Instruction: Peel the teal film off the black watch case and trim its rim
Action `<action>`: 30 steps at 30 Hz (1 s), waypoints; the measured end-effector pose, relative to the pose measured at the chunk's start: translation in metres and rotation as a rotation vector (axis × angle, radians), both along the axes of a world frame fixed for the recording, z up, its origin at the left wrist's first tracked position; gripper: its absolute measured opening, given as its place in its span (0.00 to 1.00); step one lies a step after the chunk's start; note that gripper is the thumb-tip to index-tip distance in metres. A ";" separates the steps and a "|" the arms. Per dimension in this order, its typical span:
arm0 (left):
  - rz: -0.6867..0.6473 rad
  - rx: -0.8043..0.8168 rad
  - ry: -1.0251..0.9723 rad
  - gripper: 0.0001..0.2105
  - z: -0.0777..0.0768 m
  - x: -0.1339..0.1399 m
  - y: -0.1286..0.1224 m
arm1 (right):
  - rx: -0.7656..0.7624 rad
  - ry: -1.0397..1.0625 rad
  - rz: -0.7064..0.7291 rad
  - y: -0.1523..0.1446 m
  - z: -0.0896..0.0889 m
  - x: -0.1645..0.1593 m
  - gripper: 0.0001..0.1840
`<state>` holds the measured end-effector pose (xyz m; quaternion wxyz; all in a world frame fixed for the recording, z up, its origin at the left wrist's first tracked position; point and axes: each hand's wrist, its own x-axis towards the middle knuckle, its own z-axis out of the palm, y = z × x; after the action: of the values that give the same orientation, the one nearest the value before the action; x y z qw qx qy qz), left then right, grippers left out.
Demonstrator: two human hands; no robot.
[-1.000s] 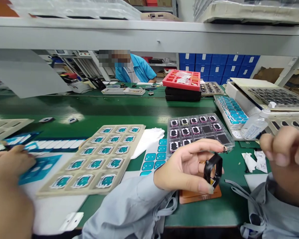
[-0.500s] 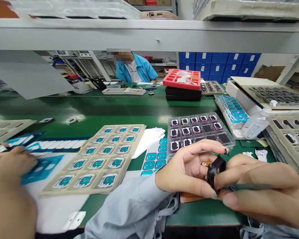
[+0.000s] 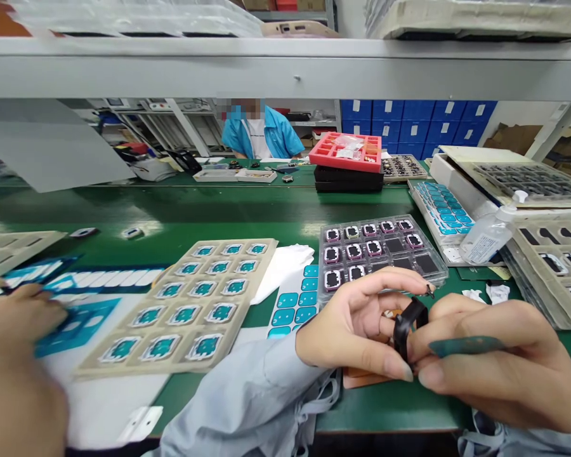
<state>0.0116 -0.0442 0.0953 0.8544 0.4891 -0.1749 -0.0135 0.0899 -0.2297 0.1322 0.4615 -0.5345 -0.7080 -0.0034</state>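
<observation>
Both my hands meet at the lower right, over the bench. My left hand is closed around a small black frame-shaped part, thumb below it and index finger arched above; a thin dark tab sticks out at that fingertip. My right hand is closed too, its thumb and fingertips against the part's right side. Between the right fingers lies a slim, flat teal piece, tapered at the end; its kind I cannot make out. Partly hidden below the left hand is an orange-brown piece.
A clear tray of small framed parts stands behind my hands. Left are a beige tray of teal-covered parts, a teal sticker sheet and a co-worker's hand. A pump bottle stands right. Another person sits opposite.
My right hand has rolled slightly, so the teal piece shows its broader face. The black part has shifted a little left. The person opposite has moved slightly right.
</observation>
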 end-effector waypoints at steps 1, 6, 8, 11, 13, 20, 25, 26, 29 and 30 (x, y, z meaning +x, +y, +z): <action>-0.003 -0.006 0.005 0.30 0.000 0.000 0.000 | 0.007 0.002 0.000 -0.001 -0.001 0.000 0.14; -0.016 -0.013 -0.012 0.30 -0.001 -0.001 -0.001 | 0.076 0.048 0.006 -0.001 -0.009 -0.001 0.14; -0.013 -0.005 -0.039 0.31 -0.003 0.000 -0.001 | 0.132 0.045 0.003 -0.001 -0.011 -0.002 0.13; -0.023 -0.019 -0.038 0.31 -0.005 0.000 -0.001 | 0.097 0.092 -0.020 -0.001 -0.009 -0.004 0.12; -0.019 -0.045 -0.009 0.29 -0.004 0.000 -0.002 | 0.023 0.080 -0.022 -0.002 -0.005 -0.004 0.12; -0.070 -0.100 0.090 0.27 -0.003 -0.001 -0.003 | 0.128 -0.102 -0.062 -0.004 -0.007 -0.004 0.14; -0.071 -0.095 0.041 0.26 -0.004 0.000 -0.002 | 0.218 -0.181 -0.140 -0.001 -0.013 -0.007 0.13; -0.061 -0.086 0.031 0.25 -0.004 0.000 -0.002 | 0.223 -0.178 -0.153 -0.001 -0.013 -0.009 0.14; -0.020 -0.040 0.014 0.25 -0.005 0.000 -0.002 | 0.231 -0.179 -0.175 -0.002 -0.013 -0.011 0.17; -0.014 -0.031 0.017 0.25 -0.005 -0.001 -0.002 | 0.211 -0.189 -0.174 -0.002 -0.012 -0.012 0.17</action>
<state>0.0110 -0.0465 0.0906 0.8633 0.4744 -0.1711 -0.0207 0.0782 -0.2320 0.1202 0.4444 -0.5394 -0.6952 -0.1681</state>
